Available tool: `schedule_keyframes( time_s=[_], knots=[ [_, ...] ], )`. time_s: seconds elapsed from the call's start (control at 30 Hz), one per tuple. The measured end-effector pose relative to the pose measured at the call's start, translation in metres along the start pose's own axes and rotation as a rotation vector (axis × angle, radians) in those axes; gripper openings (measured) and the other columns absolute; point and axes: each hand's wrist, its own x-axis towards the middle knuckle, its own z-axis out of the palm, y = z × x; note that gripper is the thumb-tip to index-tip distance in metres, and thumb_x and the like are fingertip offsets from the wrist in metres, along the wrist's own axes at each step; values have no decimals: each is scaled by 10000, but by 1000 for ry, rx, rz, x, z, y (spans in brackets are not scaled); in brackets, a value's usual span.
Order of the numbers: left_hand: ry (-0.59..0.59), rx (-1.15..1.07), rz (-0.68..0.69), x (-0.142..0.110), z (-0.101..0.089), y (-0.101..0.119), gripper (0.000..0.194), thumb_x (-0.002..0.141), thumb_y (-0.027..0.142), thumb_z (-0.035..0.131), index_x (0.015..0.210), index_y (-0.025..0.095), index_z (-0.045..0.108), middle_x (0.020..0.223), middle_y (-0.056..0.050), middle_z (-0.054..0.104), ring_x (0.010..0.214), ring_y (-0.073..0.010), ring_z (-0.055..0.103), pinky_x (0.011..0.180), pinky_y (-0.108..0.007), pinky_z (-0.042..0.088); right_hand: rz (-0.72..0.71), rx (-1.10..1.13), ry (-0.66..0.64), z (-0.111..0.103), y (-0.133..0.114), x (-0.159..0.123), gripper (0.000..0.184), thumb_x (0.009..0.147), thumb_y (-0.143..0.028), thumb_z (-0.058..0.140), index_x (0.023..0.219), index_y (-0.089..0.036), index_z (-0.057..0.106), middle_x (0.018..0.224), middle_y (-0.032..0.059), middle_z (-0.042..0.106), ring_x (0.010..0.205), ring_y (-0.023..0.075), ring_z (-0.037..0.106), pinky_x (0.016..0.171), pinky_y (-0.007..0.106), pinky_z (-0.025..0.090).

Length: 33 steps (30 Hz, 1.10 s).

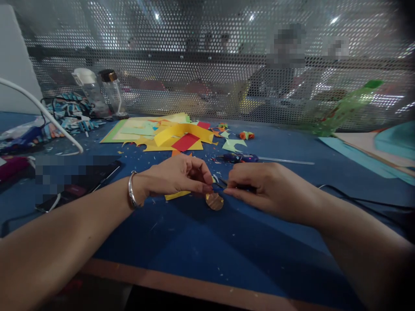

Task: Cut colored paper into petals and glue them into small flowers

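The round disc [214, 202] is brown with darker streaks and yellow patches at its edge; the counter [233, 255] beneath it is deep blue, its front edge [181, 283] reddish brown. Beyond the disc, a paper piece [186, 142] is bright red and a paper strip [164, 134] yellow. Well left of the disc, a bottle cap [85, 76] is white; well right, a bottle [350, 106] is green; far beyond the disc, the silver-grey screen [201, 73] is patterned with round holes
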Motion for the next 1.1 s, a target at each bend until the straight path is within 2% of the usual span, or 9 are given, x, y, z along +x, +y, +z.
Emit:
schedule_keyframes(
  time_s=[0.2, 0.37, 0.5, 0.63, 0.77, 1.1],
  knots=[
    [24, -33, -17, -3, 0, 6, 135, 828, 241, 713, 855, 115, 672, 795, -31, 698, 717, -102, 656, 753, -264, 532, 10, 15, 10, -1, 1, 0, 274, 956, -322, 474, 793, -176, 639, 771, 46, 633, 691, 163, 560, 628, 282, 368],
    [-10, -85, -35, -3, -2, 2, 175, 772, 194, 765, 905, 128, 673, 860, -44, 720, 809, -132, 685, 811, -291, 532, 29, -3, 21, -2, 2, 1, 323, 967, -362, 448, 816, -175, 665, 774, 57, 642, 696, 173, 574, 627, 289, 374],
    [27, -92, -24, -1, -1, -2, 217, 734, 133, 784, 909, 134, 655, 856, -38, 717, 847, -137, 694, 832, -293, 517, 59, -29, 36, -2, 1, 2, 338, 968, -376, 446, 783, -176, 646, 737, 49, 633, 642, 161, 555, 592, 284, 356],
    [84, -121, -27, 1, 3, -3, 270, 713, 72, 777, 917, 143, 614, 791, -8, 694, 790, -122, 685, 797, -294, 516, 81, -25, 54, -1, 0, 2, 338, 971, -378, 440, 787, -176, 639, 723, 44, 632, 601, 148, 537, 581, 280, 353],
    [123, -92, -28, 2, 4, -3, 311, 694, 86, 796, 926, 151, 599, 713, 27, 660, 704, -98, 648, 745, -278, 497, 86, -31, 43, -1, 0, 3, 350, 973, -392, 433, 786, -177, 636, 709, 42, 626, 582, 144, 526, 564, 277, 346],
    [119, -234, -60, 2, 8, -9, 304, 665, 65, 809, 834, 133, 565, 756, -28, 713, 749, -123, 697, 752, -278, 524, 77, -62, 26, -1, 1, 5, 357, 981, -390, 417, 774, -186, 625, 708, 50, 643, 596, 155, 535, 575, 284, 363]
  ],
)
